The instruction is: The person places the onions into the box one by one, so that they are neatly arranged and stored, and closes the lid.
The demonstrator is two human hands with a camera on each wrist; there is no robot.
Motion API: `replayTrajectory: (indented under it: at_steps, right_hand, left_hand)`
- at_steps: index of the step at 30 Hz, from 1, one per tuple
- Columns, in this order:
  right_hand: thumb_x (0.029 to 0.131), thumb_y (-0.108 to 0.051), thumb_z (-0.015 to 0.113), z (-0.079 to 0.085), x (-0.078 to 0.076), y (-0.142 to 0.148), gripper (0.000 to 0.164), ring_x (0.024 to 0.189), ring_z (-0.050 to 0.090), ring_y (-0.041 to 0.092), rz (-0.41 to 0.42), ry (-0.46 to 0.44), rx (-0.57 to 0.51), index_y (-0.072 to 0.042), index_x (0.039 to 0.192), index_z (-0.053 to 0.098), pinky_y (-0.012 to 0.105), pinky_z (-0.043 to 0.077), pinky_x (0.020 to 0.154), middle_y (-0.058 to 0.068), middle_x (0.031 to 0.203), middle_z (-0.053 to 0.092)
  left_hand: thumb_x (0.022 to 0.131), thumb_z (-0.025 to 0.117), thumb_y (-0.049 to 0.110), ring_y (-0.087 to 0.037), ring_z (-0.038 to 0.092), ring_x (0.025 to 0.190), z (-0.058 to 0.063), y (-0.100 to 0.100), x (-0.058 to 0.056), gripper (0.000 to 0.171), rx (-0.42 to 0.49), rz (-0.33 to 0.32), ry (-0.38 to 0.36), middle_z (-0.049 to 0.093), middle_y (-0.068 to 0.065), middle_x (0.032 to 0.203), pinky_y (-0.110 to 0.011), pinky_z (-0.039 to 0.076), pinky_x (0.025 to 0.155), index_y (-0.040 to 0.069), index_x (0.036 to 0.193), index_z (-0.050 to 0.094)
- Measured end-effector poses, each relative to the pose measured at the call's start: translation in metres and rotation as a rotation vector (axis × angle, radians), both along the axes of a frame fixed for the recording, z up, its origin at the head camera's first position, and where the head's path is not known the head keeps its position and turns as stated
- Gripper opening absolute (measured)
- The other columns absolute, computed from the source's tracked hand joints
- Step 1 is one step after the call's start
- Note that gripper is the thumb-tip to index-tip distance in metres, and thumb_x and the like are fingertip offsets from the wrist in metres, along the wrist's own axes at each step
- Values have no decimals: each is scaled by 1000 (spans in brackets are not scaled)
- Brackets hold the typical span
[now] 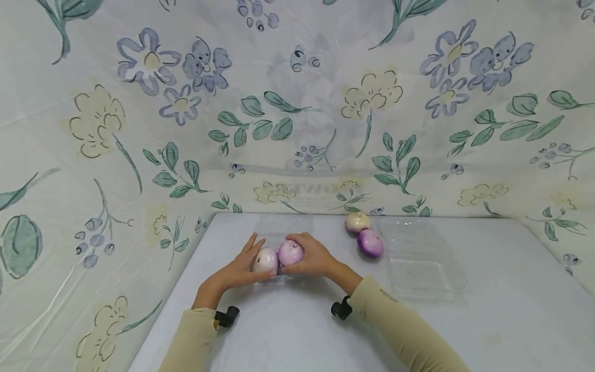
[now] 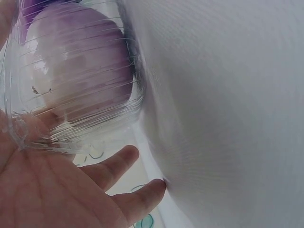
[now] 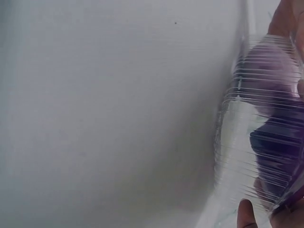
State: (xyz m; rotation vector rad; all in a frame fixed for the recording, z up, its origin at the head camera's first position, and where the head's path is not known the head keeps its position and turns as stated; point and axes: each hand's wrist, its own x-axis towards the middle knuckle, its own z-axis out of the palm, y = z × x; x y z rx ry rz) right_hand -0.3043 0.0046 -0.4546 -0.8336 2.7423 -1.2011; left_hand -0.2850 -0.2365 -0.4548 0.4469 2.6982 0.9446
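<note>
Two peeled purple-white onions sit side by side in a clear plastic container (image 1: 283, 279) on the table's left part. My left hand (image 1: 239, 268) holds the paler onion (image 1: 266, 260), its thumb along the near side; two of its fingers reach out past the container in the left wrist view. Beside it, my right hand (image 1: 312, 256) grips the pinker onion (image 1: 291, 252) between thumb and fingers. Through the ribbed plastic wall, the left wrist view shows the paler onion (image 2: 80, 61). Both onions look dark and partly hidden in the right wrist view.
To the right of my hands, a whitish onion (image 1: 357, 222) and a deep purple onion (image 1: 370, 244) lie together. A second clear plastic tray (image 1: 420, 279) rests right of them on the white table (image 1: 502, 310). Flower-patterned sheeting (image 1: 325, 119) hangs behind and at the sides.
</note>
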Motion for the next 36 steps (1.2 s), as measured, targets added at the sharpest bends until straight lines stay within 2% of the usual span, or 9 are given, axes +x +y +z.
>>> replayTrajectory:
  at_steps: [9,27,32,36]
  right_hand:
    - [70,-40,87,-1,-2,-3,80,118,60,23,-5,12,32,-12,138,53,42,51,99,9,133,59]
    - [74,-42,83,-6,-2,-3,81,124,55,25,-8,-26,35,-9,139,48,44,49,102,10,139,55]
    - [77,-45,80,-10,-6,1,79,124,55,22,27,5,77,-6,139,49,40,49,102,10,138,55]
    - [78,-45,79,-10,-7,3,77,127,53,24,53,29,88,-6,139,51,41,48,104,11,140,55]
  left_hand:
    - [82,72,56,-45,4,152,2,-1,0,107,-4,0,5,-10,-15,167,-70,19,114,9,159,14]
    - [82,73,53,-46,2,151,2,-2,0,105,2,-5,12,-11,-16,166,-69,19,115,9,159,15]
    - [82,72,53,-46,1,151,2,1,1,107,5,-16,9,-11,-17,166,-68,18,115,7,159,13]
    - [83,72,53,-46,3,151,2,1,2,107,-3,-15,14,-10,-17,166,-68,19,115,7,159,13]
